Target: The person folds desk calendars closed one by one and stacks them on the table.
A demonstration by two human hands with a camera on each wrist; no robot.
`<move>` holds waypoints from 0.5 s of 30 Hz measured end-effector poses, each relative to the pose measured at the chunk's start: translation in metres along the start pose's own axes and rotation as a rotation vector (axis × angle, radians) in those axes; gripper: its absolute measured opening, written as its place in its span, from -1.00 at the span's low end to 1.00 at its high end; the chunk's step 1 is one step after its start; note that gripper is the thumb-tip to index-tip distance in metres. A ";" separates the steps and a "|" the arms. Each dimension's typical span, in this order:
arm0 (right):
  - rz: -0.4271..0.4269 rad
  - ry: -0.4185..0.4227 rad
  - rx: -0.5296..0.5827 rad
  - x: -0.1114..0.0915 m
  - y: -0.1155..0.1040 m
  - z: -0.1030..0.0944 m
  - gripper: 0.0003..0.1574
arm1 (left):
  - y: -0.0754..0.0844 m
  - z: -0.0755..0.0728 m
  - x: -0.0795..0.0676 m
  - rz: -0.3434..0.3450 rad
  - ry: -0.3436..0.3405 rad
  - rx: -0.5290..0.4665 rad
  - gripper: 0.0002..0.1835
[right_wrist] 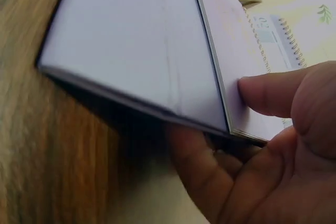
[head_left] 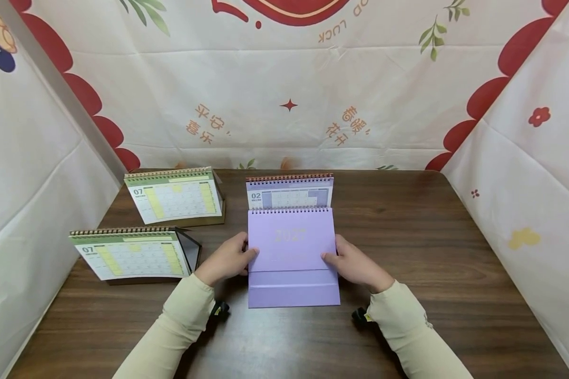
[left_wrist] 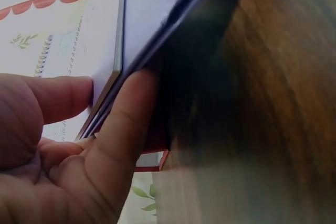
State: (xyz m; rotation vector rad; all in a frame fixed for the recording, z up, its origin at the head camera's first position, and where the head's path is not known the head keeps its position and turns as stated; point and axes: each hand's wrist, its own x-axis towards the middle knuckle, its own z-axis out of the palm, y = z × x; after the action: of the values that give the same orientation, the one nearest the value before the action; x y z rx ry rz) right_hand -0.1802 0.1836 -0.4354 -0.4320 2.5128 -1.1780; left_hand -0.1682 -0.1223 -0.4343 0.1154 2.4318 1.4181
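A purple desk calendar (head_left: 291,237) marked 2027, with a spiral binding along its top, is gripped at both sides. My left hand (head_left: 227,258) pinches its left edge, thumb on the cover and fingers underneath. On the opposite edge my right hand (head_left: 357,263) has the same grip. Both wrist views show the calendar's lower flap (right_wrist: 121,40) tilted above the wooden table, with a dark gap beneath. Right behind it stands another purple calendar (head_left: 289,192) showing 02, its lower part hidden by the held one.
Two green-topped desk calendars stand on the left: one nearer (head_left: 135,255), one farther back (head_left: 175,197), both showing 07. Printed white cloth (head_left: 265,105) walls the back and sides of the brown wooden table (head_left: 422,237).
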 end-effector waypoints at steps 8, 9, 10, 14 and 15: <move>0.014 -0.003 -0.044 0.009 0.004 -0.003 -0.46 | 0.001 -0.004 0.009 -0.020 -0.010 0.169 -0.84; 0.017 0.002 -0.046 0.011 0.004 -0.003 -0.47 | 0.001 -0.005 0.010 -0.019 -0.010 0.182 -0.84; 0.009 0.000 -0.052 0.012 0.004 -0.004 -0.47 | 0.001 -0.005 0.011 -0.022 -0.010 0.188 -0.83; -0.012 -0.005 -0.061 0.017 0.006 -0.003 -0.47 | 0.000 -0.005 0.016 -0.040 -0.021 0.210 -0.81; -0.016 -0.005 -0.065 0.018 0.007 -0.003 -0.48 | 0.000 -0.005 0.016 -0.042 -0.024 0.220 -0.81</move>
State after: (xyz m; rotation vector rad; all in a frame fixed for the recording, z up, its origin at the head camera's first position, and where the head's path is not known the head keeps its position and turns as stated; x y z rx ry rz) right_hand -0.1987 0.1826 -0.4418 -0.4721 2.5535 -1.1028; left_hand -0.1854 -0.1230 -0.4357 0.1303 2.5473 1.1218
